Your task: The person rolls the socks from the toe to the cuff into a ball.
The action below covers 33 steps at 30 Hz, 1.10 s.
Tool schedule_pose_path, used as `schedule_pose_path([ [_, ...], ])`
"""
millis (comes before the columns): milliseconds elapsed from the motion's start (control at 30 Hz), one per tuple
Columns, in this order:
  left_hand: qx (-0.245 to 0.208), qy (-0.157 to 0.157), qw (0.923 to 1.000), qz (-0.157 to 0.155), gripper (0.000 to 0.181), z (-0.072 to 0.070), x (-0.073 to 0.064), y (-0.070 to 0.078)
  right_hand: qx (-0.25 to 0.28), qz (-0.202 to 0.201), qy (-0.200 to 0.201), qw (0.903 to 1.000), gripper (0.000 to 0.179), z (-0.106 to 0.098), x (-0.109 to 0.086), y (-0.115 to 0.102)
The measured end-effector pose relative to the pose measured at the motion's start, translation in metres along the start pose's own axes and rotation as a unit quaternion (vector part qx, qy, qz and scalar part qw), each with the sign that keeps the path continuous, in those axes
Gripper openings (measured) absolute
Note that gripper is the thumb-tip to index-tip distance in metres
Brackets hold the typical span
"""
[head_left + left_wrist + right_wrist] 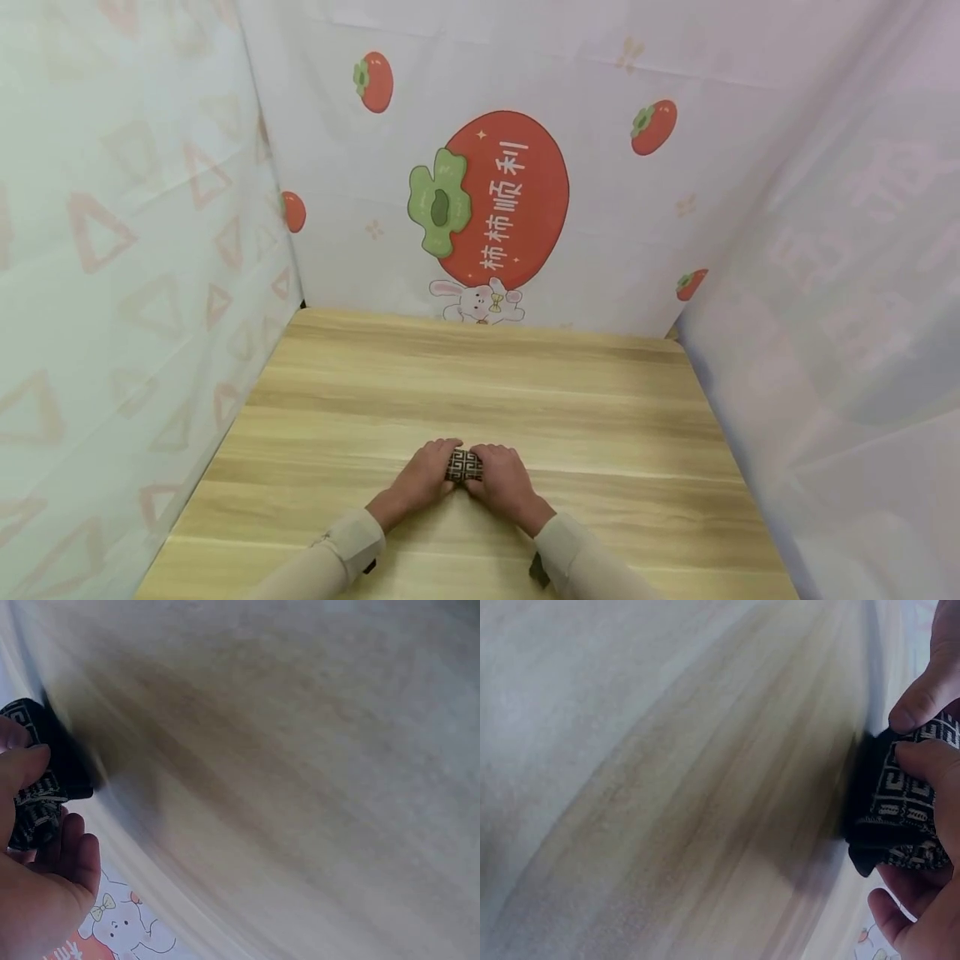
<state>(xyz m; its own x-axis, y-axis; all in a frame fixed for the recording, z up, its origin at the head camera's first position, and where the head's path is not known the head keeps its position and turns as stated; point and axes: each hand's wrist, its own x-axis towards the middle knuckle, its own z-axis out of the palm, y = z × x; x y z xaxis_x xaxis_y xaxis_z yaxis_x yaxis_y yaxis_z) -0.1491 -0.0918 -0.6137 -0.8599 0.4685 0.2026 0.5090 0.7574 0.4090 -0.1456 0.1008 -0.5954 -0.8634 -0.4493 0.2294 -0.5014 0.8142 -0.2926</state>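
Note:
A small black folded fabric piece [464,466] with a pale Greek-key pattern is held between both hands near the front middle of the table; its exact kind cannot be told. My left hand [424,477] grips its left end, thumb on the near side. The opposite end is held by my right hand [506,482]. In the left wrist view the folded fabric [69,765] shows a plain black edge beneath the left thumb. Layers of the patterned fabric [892,802] and a black border appear in the right wrist view, partly covered by fingers.
The light wood-grain table [480,383] extends behind and beside the hands. A white back curtain [592,250] with persimmon prints hangs at its far edge. Printed side curtains stand along the left [150,333] and right [825,333].

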Motion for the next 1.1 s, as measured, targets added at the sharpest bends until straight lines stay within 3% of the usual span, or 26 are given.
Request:
schedule_pose_path([
  [133, -0.036, 0.006, 0.9993, -0.013, 0.070, -0.004, 0.003, 0.001, 0.055, 0.038, -0.007, 0.9977, 0.041, 0.000, -0.002, 0.004],
  [300, -0.111, -0.026, 0.9923, -0.049, 0.070, -0.009, 0.007, -0.001, 0.143, 0.091, -0.031, 0.9851, 0.039, -0.001, -0.002, 0.008],
  [600, -0.291, -0.045, 0.9521, -0.083, 0.063, -0.018, 0.018, -0.008, 0.288, 0.179, -0.075, 0.9378, 0.047, -0.014, 0.004, 0.014],
  [800, -0.396, -0.049, 0.9095, -0.116, 0.052, -0.027, 0.024, -0.002, 0.357, 0.217, -0.077, 0.9054, 0.051, -0.019, 0.009, 0.016],
  [900, -0.433, -0.052, 0.8901, -0.133, 0.048, -0.031, 0.027, 0.002, 0.371, 0.225, -0.074, 0.8979, 0.050, -0.020, 0.010, 0.016],
  [1000, -0.438, -0.053, 0.8855, -0.147, 0.045, -0.033, 0.028, 0.004, 0.383, 0.230, -0.069, 0.8918, 0.051, -0.023, 0.010, 0.013],
  [1100, -0.424, -0.057, 0.8905, -0.154, 0.043, -0.033, 0.029, 0.004, 0.415, 0.238, -0.065, 0.8757, 0.054, -0.025, 0.008, 0.010],
])
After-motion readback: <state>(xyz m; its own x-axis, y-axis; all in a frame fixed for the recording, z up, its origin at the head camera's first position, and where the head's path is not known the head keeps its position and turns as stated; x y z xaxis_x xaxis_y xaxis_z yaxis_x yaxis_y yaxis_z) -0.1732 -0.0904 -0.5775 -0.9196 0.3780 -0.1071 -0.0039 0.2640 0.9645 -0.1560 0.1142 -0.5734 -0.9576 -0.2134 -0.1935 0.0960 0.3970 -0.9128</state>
